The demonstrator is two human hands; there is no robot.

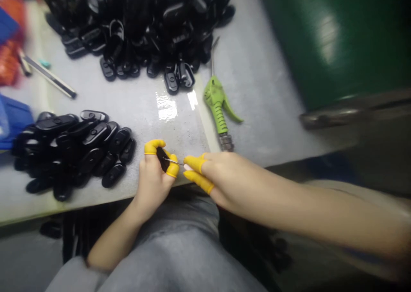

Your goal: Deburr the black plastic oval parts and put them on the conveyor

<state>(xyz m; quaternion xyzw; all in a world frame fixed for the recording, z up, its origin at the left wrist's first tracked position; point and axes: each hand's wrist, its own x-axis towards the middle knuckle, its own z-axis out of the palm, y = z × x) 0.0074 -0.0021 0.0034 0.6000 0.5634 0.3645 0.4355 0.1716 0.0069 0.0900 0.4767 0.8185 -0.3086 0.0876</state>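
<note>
My left hand [154, 176] is at the table's near edge, its thumb and forefinger in yellow finger cots pinched on a small black plastic part [162, 158]. My right hand [212, 174], also in yellow cots, pinches a thin metal tool [175, 162] whose tip touches that part. Both hands meet just above my lap. To the left lies a small heap of the same black parts [73, 150].
A big heap of black parts [144, 26] fills the table's far side. A green air blow gun [218, 105] lies right of centre. A dark rod [49, 75] lies at far left, near orange and blue items. A green container [337, 35] stands at right.
</note>
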